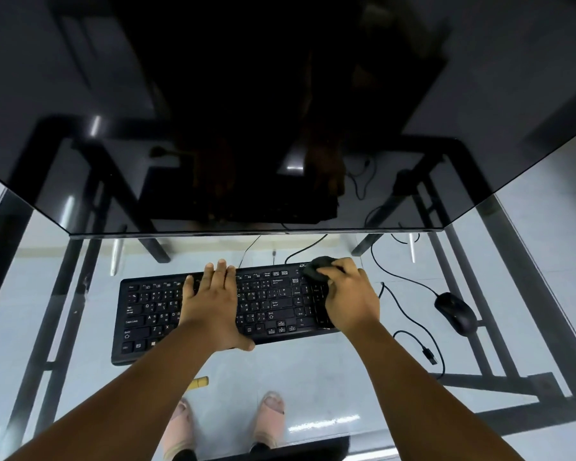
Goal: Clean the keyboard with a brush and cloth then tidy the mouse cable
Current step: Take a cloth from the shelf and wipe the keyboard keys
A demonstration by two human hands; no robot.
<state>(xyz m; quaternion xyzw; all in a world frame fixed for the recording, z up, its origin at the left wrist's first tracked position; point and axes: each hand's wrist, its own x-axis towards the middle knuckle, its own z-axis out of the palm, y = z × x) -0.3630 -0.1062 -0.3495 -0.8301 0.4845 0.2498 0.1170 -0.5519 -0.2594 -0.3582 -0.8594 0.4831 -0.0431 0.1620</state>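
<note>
The keyboard (220,314) is pinned flat by the open left hand (213,307). A soft, squashy cloth (316,268) is bunched in the right hand (350,294).

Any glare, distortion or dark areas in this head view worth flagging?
Head view: wide-angle lens bends the glossy black monitor edges; its dark screen mirrors the desk; glare streaks on the glass tabletop; black keyboard legends stay readable; the dark cloth in the right hand shows little detail.

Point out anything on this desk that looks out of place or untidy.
The mouse cable sprawls in loose loops right of the keyboard, its USB plug lying unplugged on the glass. Nothing looks spilled or damaged.
</note>
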